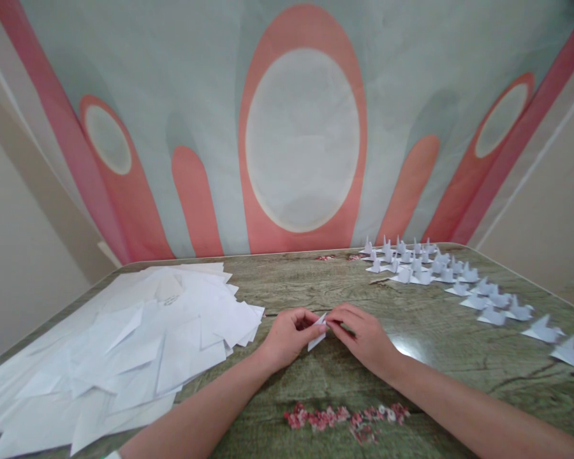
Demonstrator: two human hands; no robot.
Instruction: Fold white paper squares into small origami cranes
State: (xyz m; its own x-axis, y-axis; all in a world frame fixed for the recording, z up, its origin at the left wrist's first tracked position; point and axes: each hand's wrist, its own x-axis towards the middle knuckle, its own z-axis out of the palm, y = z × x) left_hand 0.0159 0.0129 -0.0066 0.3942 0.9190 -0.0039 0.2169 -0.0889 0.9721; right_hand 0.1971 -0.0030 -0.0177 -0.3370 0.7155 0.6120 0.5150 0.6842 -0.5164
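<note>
Between my two hands, over the middle of the table, is a small folded white paper (pixel 317 341), narrow and pointed at its lower end. My left hand (pixel 291 335) pinches it between thumb and fingers from the left. From the right, my right hand (pixel 358 331) has its thumb and fingertips closed on the paper's right edge. Fingers hide part of the folds. Several finished white paper cranes (pixel 440 261) stand in rows at the right, apart from my right hand.
A wide, loose heap of white paper sheets (pixel 124 344) covers the table's left side. The wood-patterned table (pixel 277 280) carries a pink flower print (pixel 325 417) near its front. Behind its far edge stands a grey-green and coral patterned backdrop (pixel 301 242).
</note>
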